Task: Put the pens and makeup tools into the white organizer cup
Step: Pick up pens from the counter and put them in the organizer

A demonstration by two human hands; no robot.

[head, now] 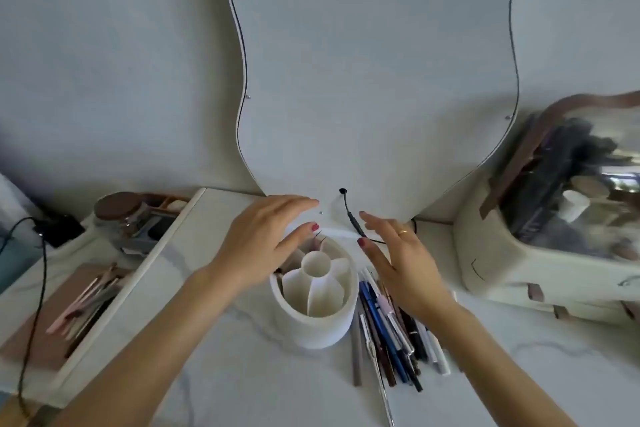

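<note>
Beside the cup (313,302), on its right, the pens (391,333) are heaped on the table (242,374). Both hands, left (258,246) and right (407,267), are held spread and empty. Light, stiff and probably slippery, the pens are best pinched mid-shaft.

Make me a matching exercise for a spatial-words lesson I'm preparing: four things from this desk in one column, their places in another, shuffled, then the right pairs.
Things:
1. organizer cup
2. pile of pens
3. glass jar
4. cosmetics case

Places:
A. far left, beyond the raised white edge
B. right edge of the desk
C. centre, between the left hand and right hand
D. flat on the desk, just right of the cup

Pairs: 1-C, 2-D, 3-A, 4-B
</note>
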